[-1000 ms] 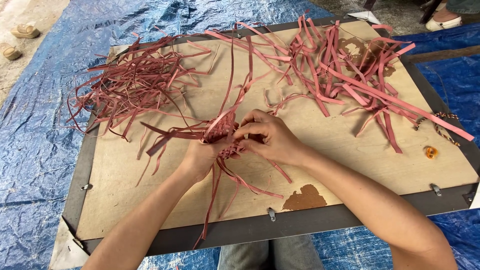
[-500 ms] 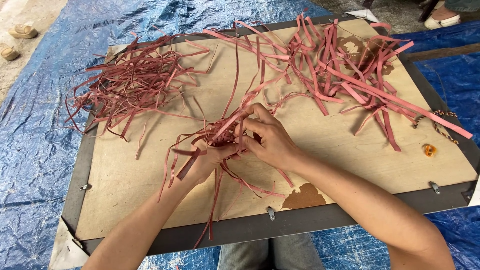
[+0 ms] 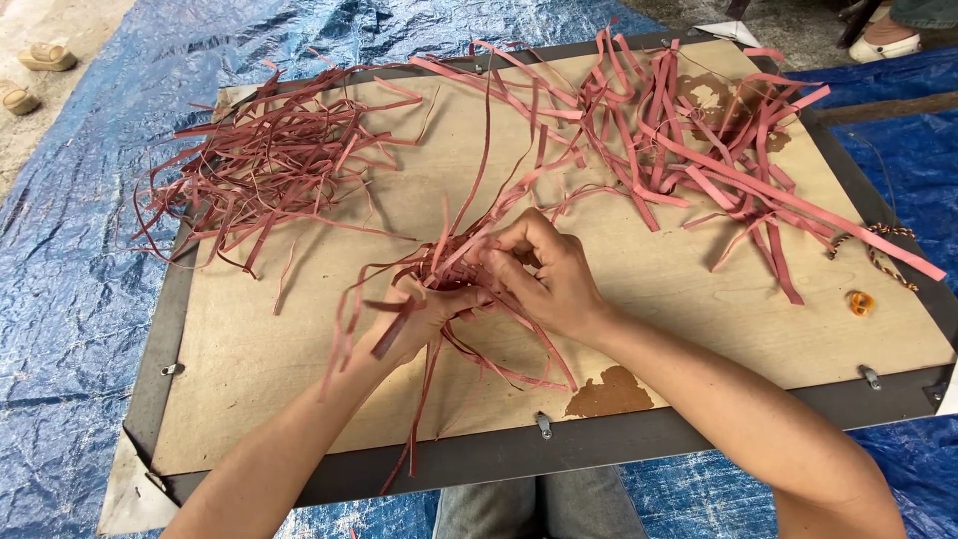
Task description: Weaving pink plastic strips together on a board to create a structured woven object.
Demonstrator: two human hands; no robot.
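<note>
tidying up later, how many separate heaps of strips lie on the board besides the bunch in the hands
2: one loose heap of thin strips at the board's far left, one heap of wider strips at its far right. A few stray strips run between them.

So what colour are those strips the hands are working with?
The strips are a dusty reddish pink, seen best in the head view.

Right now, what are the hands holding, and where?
Both hands, left hand and right hand, hold a bundle of reddish strips at its woven middle; loose ends trail out.
</note>
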